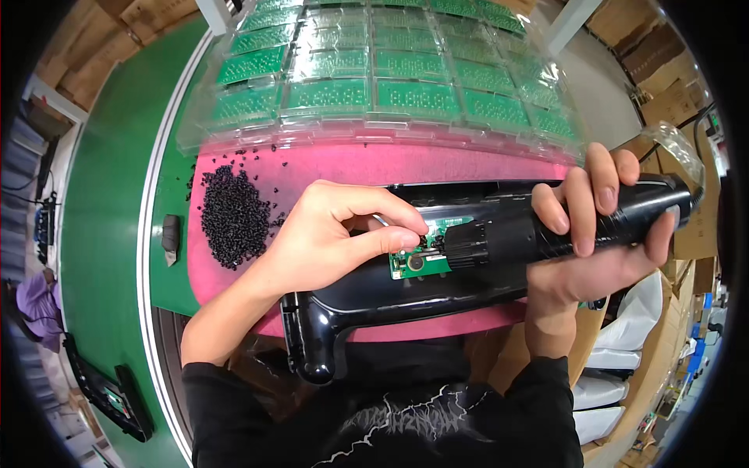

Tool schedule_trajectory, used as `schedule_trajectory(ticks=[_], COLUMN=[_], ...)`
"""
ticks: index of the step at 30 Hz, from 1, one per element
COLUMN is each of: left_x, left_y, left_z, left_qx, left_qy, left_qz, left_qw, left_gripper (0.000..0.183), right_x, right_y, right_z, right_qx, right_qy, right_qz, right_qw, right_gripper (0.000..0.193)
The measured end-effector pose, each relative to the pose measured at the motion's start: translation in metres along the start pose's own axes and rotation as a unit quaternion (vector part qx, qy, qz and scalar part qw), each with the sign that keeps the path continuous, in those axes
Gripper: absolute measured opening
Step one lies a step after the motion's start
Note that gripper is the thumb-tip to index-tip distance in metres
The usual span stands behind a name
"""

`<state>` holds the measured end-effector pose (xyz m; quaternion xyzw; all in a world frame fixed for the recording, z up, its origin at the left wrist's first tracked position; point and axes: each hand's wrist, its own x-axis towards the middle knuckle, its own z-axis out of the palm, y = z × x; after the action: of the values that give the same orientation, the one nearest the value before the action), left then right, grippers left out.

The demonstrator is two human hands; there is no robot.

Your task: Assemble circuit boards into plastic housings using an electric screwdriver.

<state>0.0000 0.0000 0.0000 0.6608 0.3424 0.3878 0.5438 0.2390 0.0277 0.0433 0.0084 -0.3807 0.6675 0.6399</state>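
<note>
A long black plastic housing (367, 292) lies across a pink mat (312, 168), with a small green circuit board (417, 261) seated in it. My left hand (335, 234) rests on the housing, thumb and forefinger pinched at the board's edge; what they pinch is too small to tell. My right hand (601, 234) grips a black electric screwdriver (546, 226) lying sideways, its tip pointing left at the board.
A heap of small black screws (232, 214) lies on the mat's left. Clear plastic trays of green circuit boards (390, 78) stand behind. A green conveyor belt (109, 195) runs on the left. Cardboard boxes (663, 70) are stacked at the right.
</note>
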Motion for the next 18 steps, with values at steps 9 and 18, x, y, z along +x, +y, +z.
schedule_trajectory(ticks=[9,18], left_x=[0.002,-0.001], left_y=[-0.008,-0.011], left_z=[0.011,0.013], left_qx=[-0.086,0.101], left_qy=[0.054,0.046], left_qz=[-0.024,0.090], left_qw=[0.995,0.990], left_gripper=[0.026,0.032], right_x=[-0.004,-0.010], right_y=[-0.015,0.003], right_z=[0.004,0.007], right_qx=[-0.052,-0.083], right_qy=[-0.014,-0.050], right_qz=[-0.043,-0.039], right_qw=[0.998,0.995], right_gripper=[0.036,0.040])
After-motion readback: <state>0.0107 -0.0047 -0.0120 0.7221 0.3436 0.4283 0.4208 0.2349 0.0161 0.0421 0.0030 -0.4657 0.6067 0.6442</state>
